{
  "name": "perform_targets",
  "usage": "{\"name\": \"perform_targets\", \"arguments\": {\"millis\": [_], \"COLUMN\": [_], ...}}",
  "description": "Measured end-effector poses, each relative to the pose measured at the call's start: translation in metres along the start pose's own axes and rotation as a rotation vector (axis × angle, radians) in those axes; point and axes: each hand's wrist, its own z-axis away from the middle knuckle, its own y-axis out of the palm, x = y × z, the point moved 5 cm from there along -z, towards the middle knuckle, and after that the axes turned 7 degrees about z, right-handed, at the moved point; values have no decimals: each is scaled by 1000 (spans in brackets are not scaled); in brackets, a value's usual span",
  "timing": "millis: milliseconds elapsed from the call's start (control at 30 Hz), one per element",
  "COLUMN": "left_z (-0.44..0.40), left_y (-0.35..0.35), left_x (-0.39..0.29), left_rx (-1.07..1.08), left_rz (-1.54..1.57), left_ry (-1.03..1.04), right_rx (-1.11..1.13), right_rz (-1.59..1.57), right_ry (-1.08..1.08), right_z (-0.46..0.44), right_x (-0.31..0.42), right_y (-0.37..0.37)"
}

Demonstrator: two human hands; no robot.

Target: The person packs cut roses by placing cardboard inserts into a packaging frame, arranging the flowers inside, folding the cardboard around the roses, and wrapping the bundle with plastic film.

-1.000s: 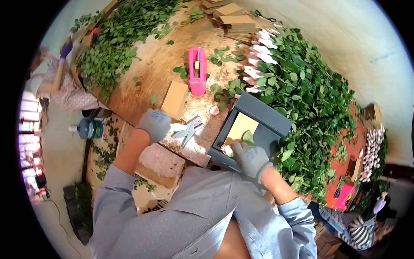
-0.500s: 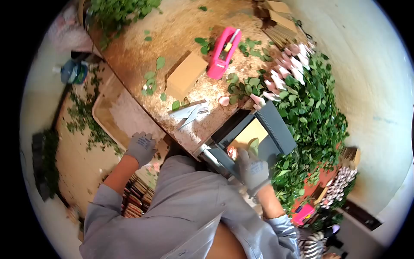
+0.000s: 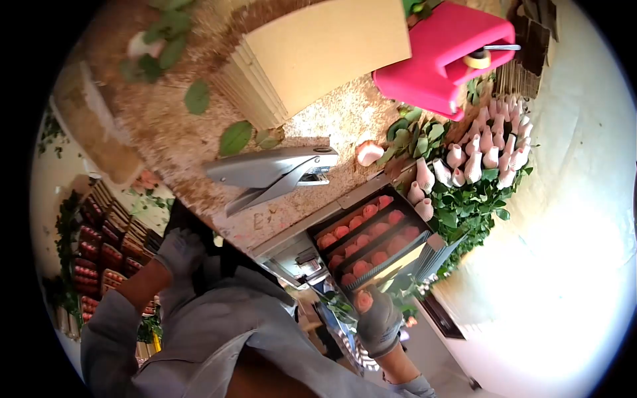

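Your grey-gloved right hand (image 3: 378, 324) is grasping a single coral rose (image 3: 363, 301) beside the near edge of a black rectangular box (image 3: 413, 209); keeping the pinch light, below its head, should limit bruising. Your grey-gloved left hand (image 3: 180, 252) is hanging past the near edge of the brown wooden table (image 3: 169, 142), its grip too shadowed to tell. Unlike half a second ago, the box is showing rows of coral roses (image 3: 378, 230).

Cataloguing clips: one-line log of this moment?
right hand: holding rose; left hand: off table; rose rows: near right hand; stapler: on table
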Motion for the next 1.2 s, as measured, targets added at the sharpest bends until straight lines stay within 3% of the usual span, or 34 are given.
{"name": "perform_targets", "arguments": {"millis": [100,367,1033,1200], "left_z": [-10,-27,-37,-41], "left_y": [43,98,124,128], "left_x": [36,72,91,92], "left_rx": [252,220,83,-21], "left_rz": [164,309,369,356], "left_ry": [-173,-258,-265,-223], "right_rx": [85,202,272,81], "right_rz": [-50,-82,-80,5], "right_ry": [47,78,314,120], "right_z": [10,15,-13,2], "right_x": [-7,-7,9,8], "right_y": [9,8,-10,-6]}}
